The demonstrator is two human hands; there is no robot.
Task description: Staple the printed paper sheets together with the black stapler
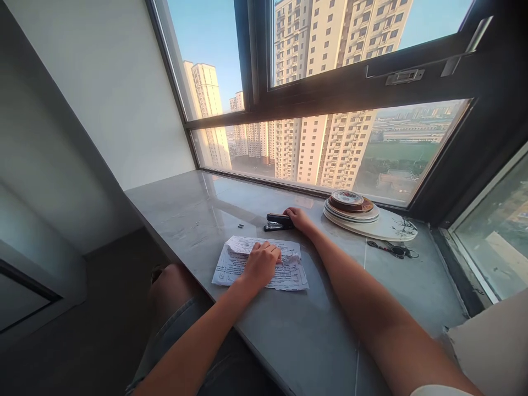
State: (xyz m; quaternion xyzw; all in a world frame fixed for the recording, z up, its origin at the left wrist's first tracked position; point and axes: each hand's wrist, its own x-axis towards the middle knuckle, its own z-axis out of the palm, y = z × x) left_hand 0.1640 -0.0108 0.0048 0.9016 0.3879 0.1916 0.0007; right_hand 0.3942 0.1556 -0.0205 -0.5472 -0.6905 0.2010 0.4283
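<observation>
A small stack of printed paper sheets (231,265) lies on a grey stone window ledge (297,330). My left hand (262,263) rests on the papers with its fingers curled down, pressing them flat. Farther back, my right hand (300,219) lies on the right end of a black stapler (276,221), fingers wrapped over it. The stapler sits on the ledge just beyond the papers' top edge.
A stack of plates with a round patterned tin (350,203) on top stands to the right by the window. A black key bunch (394,250) lies near it. Two small dark bits (241,225) lie left of the stapler. My knee (171,286) is below the ledge's front edge.
</observation>
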